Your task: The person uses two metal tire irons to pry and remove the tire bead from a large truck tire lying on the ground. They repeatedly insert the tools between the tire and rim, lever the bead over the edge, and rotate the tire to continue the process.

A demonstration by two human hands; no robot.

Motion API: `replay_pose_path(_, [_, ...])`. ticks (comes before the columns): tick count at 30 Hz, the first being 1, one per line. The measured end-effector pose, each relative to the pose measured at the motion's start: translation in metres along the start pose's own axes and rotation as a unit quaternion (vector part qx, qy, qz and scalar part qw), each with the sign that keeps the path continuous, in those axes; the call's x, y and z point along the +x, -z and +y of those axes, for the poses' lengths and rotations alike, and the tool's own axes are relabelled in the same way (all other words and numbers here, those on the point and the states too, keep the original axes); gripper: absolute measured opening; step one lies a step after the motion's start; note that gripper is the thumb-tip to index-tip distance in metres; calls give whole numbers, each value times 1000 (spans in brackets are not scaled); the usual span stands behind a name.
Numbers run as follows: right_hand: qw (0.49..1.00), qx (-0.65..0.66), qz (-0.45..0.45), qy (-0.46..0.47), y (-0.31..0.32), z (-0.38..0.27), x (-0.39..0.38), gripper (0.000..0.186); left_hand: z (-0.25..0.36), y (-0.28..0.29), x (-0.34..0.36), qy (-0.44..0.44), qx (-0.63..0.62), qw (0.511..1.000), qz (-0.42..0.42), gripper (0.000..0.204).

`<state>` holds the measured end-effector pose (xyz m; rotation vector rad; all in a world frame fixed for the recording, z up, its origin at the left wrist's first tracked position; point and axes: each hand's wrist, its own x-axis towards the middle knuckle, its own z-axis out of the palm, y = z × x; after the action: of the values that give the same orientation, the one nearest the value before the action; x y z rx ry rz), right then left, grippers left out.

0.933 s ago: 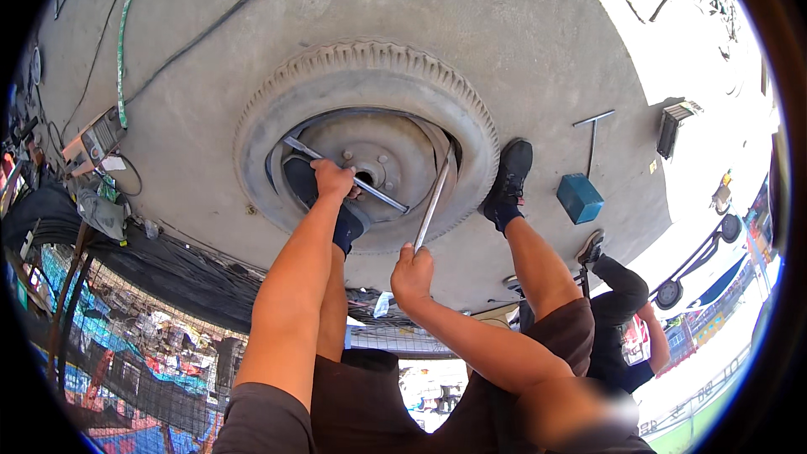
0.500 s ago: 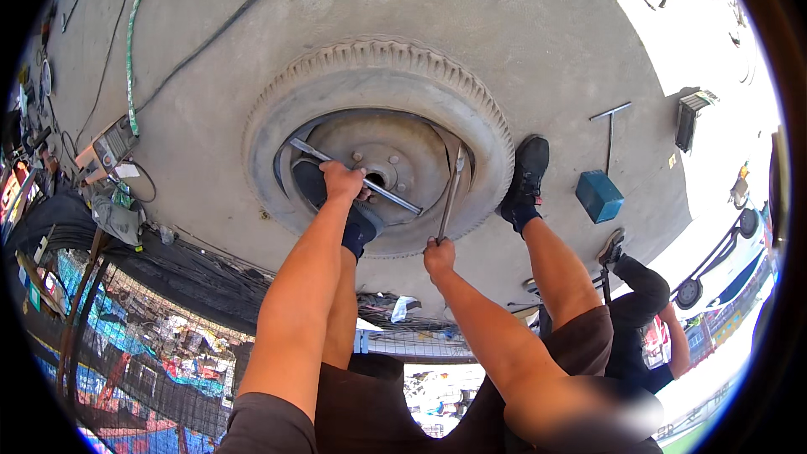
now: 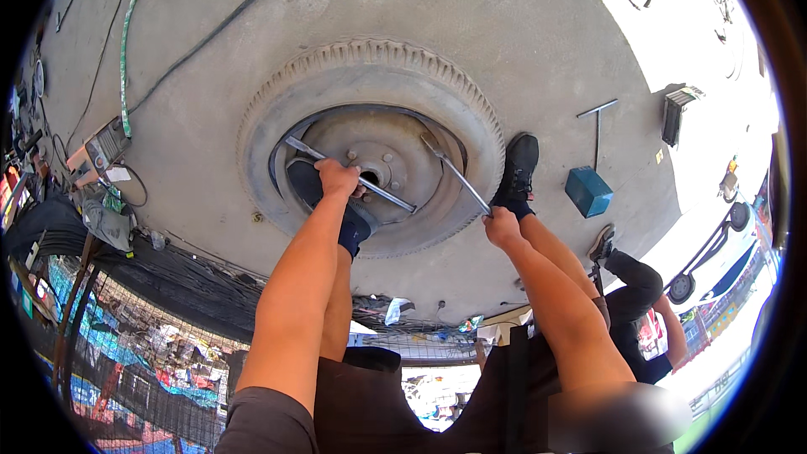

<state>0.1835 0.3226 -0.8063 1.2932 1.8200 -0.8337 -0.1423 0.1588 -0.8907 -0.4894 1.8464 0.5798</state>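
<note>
On shaded concrete, a wheel is lying flat. Left fingers are gripping one bar; right fingers, another bar.

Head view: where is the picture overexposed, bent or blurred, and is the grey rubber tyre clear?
In the head view, sunlit pale concrete floor is washed out at upper right; the shadow's edge bows, probably lens distortion; a smooth blurred patch sits at lower right; the shaded grey rubber tyre shows distinct tread.
</note>
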Motion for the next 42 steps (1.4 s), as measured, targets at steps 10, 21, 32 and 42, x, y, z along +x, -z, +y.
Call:
replay_pose_path(10, [939, 218, -240, -113, 161, -29, -110, 31, -15, 12, -5, -9, -4, 1000, 19, 45])
replay_pose_path(21, [852, 457, -188, -173, 144, 16, -149, 41, -51, -9, -10, 12, 40, 999, 3, 45])
replay_pose_path(32, [927, 357, -49, -106, 139, 73, -76, 29, -10, -38, -12, 12, 65, 998, 14, 19])
replay_pose_path(42, [899, 379, -148, -160, 150, 121, 13, 19, 0, -49, 4, -15, 65, 998, -10, 20])
